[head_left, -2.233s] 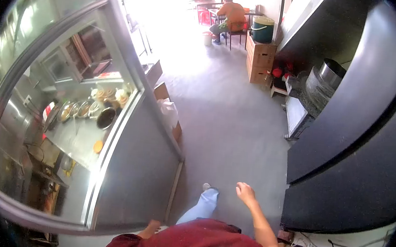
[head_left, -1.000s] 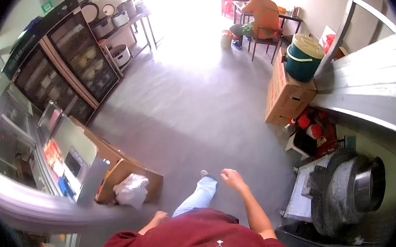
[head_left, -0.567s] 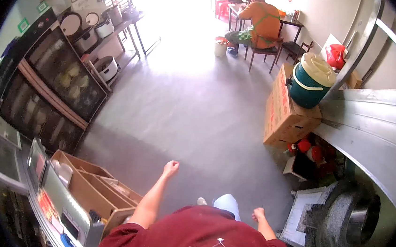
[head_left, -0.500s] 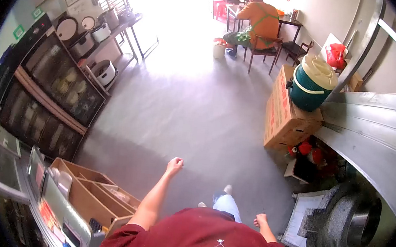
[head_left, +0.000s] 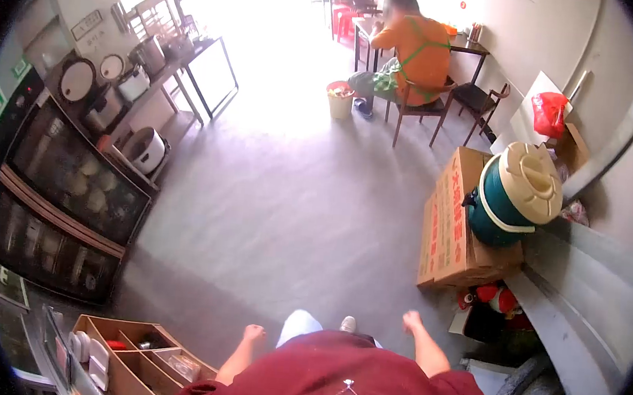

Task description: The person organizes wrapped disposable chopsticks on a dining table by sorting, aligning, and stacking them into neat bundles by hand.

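My left hand [head_left: 254,333] hangs at my left side above the floor, its fingers curled and nothing visible in it. The nearest thing to it is a brown divided cardboard box [head_left: 138,359] with small items inside. My right hand [head_left: 412,321] is at my right side, its fingers closed and nothing seen in it. It is closest to the stacked cartons [head_left: 450,217], not touching them. A green cooler with a cream lid [head_left: 516,192] stands on the cartons. One light shoe [head_left: 349,324] shows below my dark red shirt.
A person in orange [head_left: 419,56] sits on a chair at a table [head_left: 465,43], a white bucket [head_left: 340,105] beside them. A dark glass-door cabinet [head_left: 68,198] and a shelf with pots [head_left: 150,81] line the left. A metal panel [head_left: 570,310] edges the right.
The cabinet, cartons, cooler and seated person appear closer and larger. My left hand has swung back and down, and my right hand has come forward. More of the divided box shows.
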`<state>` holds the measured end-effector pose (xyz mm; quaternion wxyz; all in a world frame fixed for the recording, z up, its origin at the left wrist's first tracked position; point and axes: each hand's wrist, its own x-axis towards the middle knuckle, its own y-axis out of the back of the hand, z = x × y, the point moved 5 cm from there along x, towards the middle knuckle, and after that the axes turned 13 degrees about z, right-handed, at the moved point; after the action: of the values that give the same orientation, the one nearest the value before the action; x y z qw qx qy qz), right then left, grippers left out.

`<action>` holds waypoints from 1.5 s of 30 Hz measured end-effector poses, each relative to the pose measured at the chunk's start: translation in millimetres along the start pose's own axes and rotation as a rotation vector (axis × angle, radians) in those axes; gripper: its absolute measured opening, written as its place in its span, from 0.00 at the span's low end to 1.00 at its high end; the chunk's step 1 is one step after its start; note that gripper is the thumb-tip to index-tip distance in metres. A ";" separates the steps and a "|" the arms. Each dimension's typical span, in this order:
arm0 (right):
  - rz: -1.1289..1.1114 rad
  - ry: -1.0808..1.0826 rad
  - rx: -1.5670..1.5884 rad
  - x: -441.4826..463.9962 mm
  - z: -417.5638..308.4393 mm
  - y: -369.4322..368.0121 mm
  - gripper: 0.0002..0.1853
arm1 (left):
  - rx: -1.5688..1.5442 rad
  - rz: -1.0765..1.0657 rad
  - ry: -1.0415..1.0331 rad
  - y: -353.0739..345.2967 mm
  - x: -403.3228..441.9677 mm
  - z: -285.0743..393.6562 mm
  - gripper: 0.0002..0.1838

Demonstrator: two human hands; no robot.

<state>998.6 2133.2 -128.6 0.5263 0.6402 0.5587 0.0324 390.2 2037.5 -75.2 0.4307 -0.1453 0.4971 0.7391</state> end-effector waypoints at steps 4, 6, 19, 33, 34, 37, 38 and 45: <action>0.135 0.301 0.085 118.8 -166.4 22.5 0.10 | -0.244 0.066 0.062 -9.6 7.4 63.8 0.10; 0.137 0.317 0.129 142.2 -258.2 30.6 0.11 | -0.264 0.019 0.087 -21.0 23.7 91.6 0.10; -0.099 -0.032 0.070 209.5 -435.2 -6.5 0.09 | -0.109 0.125 -0.330 64.2 366.6 409.5 0.14; -0.189 -0.202 0.086 405.2 -643.3 -32.7 0.09 | -0.055 -0.136 -0.468 33.2 542.6 683.3 0.18; -0.189 -0.121 0.026 438.2 -672.3 -38.2 0.10 | 0.001 -0.022 -0.363 41.7 564.6 664.4 0.17; -0.065 0.147 -0.109 531.6 -753.8 -35.9 0.13 | -0.166 0.063 -0.039 76.2 545.7 657.3 0.15; -0.017 0.226 -0.131 560.9 -787.4 -35.2 0.13 | -0.215 0.075 0.029 82.5 542.7 656.7 0.15; 0.102 0.495 0.052 632.7 -1034.6 -12.2 0.13 | -0.178 0.024 0.067 80.5 613.9 687.3 0.11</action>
<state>575.2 3264.8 -23.8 0.3546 0.6532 0.6383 0.2005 113.7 2919.9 -102.3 0.3903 -0.2018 0.4453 0.7802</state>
